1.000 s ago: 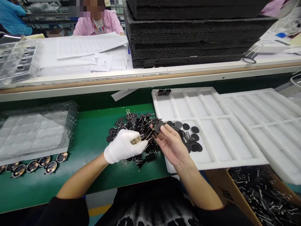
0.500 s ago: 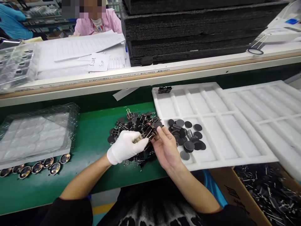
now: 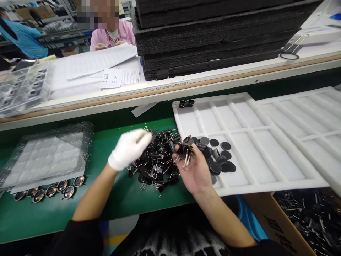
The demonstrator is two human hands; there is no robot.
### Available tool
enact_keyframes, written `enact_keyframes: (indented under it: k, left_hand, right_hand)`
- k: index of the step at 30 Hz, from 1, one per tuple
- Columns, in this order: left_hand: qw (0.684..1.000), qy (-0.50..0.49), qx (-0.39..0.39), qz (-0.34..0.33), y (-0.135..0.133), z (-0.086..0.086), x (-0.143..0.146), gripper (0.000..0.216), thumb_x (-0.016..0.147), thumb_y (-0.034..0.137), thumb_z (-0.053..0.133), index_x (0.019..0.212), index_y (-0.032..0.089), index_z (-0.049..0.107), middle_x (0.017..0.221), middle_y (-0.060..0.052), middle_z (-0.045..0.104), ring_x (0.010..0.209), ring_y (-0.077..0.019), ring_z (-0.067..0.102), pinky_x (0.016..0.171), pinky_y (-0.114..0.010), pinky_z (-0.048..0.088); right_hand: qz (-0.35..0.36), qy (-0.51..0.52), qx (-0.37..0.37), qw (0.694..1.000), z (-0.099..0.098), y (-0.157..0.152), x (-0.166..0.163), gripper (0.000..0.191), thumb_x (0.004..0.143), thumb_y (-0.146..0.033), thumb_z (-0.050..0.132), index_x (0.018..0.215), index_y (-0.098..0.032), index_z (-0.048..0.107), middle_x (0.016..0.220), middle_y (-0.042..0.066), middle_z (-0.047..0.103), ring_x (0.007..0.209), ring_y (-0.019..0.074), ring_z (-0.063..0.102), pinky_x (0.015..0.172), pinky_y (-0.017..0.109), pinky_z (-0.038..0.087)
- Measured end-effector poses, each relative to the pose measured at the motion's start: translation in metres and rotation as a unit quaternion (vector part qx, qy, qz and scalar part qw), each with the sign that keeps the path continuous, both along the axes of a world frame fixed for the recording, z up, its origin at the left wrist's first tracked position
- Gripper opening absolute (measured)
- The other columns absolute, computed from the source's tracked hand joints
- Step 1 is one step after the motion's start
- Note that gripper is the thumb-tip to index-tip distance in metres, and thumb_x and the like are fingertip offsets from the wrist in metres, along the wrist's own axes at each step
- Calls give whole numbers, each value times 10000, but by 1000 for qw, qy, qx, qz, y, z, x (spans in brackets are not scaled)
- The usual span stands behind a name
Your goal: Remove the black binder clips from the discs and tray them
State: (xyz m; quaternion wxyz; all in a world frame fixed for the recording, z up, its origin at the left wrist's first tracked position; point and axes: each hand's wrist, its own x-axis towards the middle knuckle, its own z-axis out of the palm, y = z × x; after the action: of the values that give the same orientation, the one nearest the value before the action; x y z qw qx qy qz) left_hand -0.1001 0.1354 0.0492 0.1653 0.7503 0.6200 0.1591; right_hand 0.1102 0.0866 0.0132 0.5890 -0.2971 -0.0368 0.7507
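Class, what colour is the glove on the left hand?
White glove, clearest in head view.

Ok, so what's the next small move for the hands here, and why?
Probably lower the gloved left hand onto the pile of binder clips just below it: it hovers there, seemingly empty, though it is blurred. The bare right hand already pinches a binder clip at the edge of the white foam tray, beside the loose black discs.

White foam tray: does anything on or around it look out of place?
A lone black binder clip lies in the white foam tray's far corner, apart from the loose clip heap on the green mat.
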Motion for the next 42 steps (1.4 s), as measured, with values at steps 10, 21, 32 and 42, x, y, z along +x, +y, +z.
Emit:
enact_keyframes:
  k: [10,21,32,42]
  left_hand:
    - [989,108,-96,-21,81,-42,-40,436,949,477,495,605,210,467,592,19,501,583,-140,458,601,-282,338]
    - [984,-43,130,-116,-47,1,19,355,905,228,479,551,191,485,515,36,498,484,-88,406,524,-255,315]
    - [988,12,7,-155,-48,-14,19,432,701,480,678,543,200,390,458,46,460,439,-92,393,483,-253,250]
    - [989,-56,-90,-104,-52,-19,27,389,789,407,533,536,198,325,447,48,380,451,-80,298,482,-245,262]
  right_hand:
    - [162,20,-43,986,-2,5,30,189,786,-355,858,887,-225,765,950,-18,723,835,106,642,725,255,551]
    - [224,-267,302,887,-12,6,20,133,880,-324,780,1006,-292,808,991,22,753,914,168,682,915,341,552]
    - [272,-327,337,840,-4,6,32,130,868,-328,769,955,-240,806,938,63,765,882,216,715,818,365,585]
    - [313,-504,340,730,15,39,83,186,858,-339,762,1011,-247,813,970,64,783,872,220,736,759,340,608]
